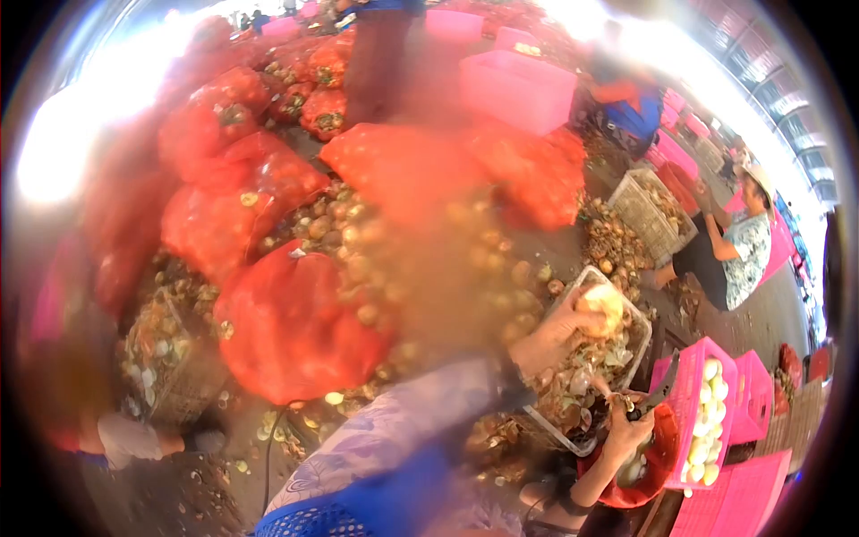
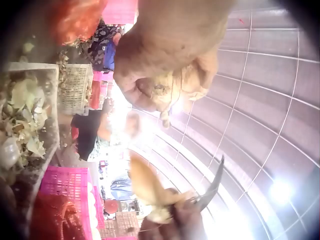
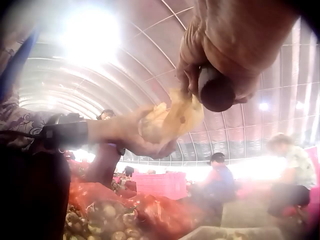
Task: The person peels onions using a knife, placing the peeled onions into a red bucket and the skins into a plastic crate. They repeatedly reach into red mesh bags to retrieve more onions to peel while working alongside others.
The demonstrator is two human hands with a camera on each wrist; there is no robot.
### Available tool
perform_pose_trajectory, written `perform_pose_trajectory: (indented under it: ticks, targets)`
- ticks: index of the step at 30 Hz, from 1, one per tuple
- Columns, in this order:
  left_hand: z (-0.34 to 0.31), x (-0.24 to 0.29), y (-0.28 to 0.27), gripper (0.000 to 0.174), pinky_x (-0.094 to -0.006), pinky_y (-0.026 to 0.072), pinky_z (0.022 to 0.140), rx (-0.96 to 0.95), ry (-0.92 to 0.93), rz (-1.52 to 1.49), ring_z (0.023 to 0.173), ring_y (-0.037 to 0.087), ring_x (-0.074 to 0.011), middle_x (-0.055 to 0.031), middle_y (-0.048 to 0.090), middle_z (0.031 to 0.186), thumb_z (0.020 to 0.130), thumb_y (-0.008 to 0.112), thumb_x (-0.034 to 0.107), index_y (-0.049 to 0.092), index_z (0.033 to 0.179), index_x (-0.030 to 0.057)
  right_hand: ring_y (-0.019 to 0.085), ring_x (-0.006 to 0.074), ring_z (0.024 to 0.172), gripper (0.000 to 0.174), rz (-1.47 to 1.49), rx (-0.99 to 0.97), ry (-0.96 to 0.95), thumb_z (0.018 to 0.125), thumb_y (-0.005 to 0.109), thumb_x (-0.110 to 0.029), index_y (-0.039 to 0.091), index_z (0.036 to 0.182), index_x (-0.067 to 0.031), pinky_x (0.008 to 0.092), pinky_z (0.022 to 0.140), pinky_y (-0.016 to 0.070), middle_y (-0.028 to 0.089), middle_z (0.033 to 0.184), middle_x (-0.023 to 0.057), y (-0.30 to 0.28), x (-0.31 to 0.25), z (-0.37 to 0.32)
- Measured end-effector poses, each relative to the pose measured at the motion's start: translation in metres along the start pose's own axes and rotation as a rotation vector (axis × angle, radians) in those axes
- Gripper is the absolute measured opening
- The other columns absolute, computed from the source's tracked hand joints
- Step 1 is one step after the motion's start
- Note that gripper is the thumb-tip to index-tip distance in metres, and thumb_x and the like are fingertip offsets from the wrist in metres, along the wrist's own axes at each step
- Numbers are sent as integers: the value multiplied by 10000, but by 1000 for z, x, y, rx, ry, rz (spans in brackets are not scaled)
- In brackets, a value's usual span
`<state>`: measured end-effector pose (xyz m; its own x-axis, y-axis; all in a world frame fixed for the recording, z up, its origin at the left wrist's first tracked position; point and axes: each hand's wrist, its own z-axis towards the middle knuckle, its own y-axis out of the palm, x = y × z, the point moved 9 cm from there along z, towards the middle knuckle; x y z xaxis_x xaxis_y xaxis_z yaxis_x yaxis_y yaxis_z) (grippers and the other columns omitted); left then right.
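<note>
My left hand [image 1: 546, 345] grips an onion [image 1: 601, 307] above a white crate [image 1: 646, 347] heaped with loose skins. In the left wrist view the stubby end of the onion [image 2: 162, 92] pokes out between thumb and fingers. My right hand [image 1: 626, 437] holds a knife [image 1: 664, 390] whose curved blade [image 2: 213, 186] points up and away. A broad flap of onion skin [image 2: 144, 181] is pinched along with it. The right wrist view shows the dark round butt of the knife handle [image 3: 216, 91], with the skin [image 3: 187, 116] stretching beside the onion.
A pink crate [image 1: 687, 407] of peeled onions stands right of a red-lined bucket [image 1: 664, 461]. Loose onions [image 1: 358, 259] and red mesh sacks [image 1: 300, 331] cover the ground ahead. A seated person [image 1: 747, 242] works at the right near another crate [image 1: 658, 228].
</note>
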<state>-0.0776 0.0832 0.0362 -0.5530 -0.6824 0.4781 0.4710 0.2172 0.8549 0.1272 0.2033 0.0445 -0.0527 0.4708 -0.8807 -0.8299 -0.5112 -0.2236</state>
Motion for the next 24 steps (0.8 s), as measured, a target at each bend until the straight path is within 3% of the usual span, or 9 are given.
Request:
perform_pose_trajectory:
  ticks: [4,5,8,9,10,13,16,18,24]
  targets:
    - [-10,29,8,634,-423,607,770,-55,195,119,1121,664,-251,-74,647,1255,864,731,130,454,1434,134,582,177,719,178,-134,110,11,798,727,62,599,904,0,307,713,490,660,785,59,-16,22,0]
    - [-10,32,7,608,-432,607,774,-76,197,150,1136,656,-248,-71,644,1264,886,719,156,459,1435,139,600,210,715,226,-285,107,-81,772,787,0,630,933,20,346,714,501,668,794,89,-18,30,4]
    - [-13,25,15,585,-417,588,811,-114,127,225,1147,640,-241,-76,631,1273,908,687,157,451,1443,126,613,323,660,383,-604,-31,184,832,794,-240,686,1041,62,418,660,510,681,777,208,-9,78,7]
    - [-14,19,20,578,-412,581,823,-121,104,235,1150,635,-239,-78,626,1277,916,677,157,449,1446,121,607,355,639,411,-620,-31,23,853,775,-250,667,1065,85,426,630,509,660,771,245,-9,104,9]
    - [-13,14,25,571,-407,575,836,-132,82,251,1154,630,-236,-79,622,1280,923,666,157,446,1449,117,617,351,643,396,-501,33,-40,868,759,-231,661,1079,89,429,647,516,651,777,258,1,69,8]
    - [-15,6,35,550,-391,556,873,-155,39,286,1165,614,-229,-84,608,1290,946,635,158,439,1457,104,649,138,848,262,-120,117,53,880,714,-87,675,1101,48,323,791,530,733,940,116,21,22,11]
    - [-18,-2,43,530,-376,537,910,-176,1,311,1175,599,-222,-89,595,1299,968,603,159,431,1465,91,649,114,847,259,-115,152,129,871,717,-81,677,1095,44,303,776,534,736,926,90,37,-42,17]
    - [-20,-6,48,517,-366,525,935,-193,-19,319,1182,588,-217,-93,586,1306,983,582,159,426,1470,82,633,99,796,254,200,56,143,858,727,-73,684,1083,38,284,734,528,736,898,62,53,-53,20]
    - [-25,-18,71,482,-336,487,1010,-278,-51,363,1204,557,-203,-103,559,1325,1028,519,161,411,1487,56,604,93,701,215,141,168,29,833,740,-41,704,1034,24,264,651,509,705,842,3,46,-66,19]
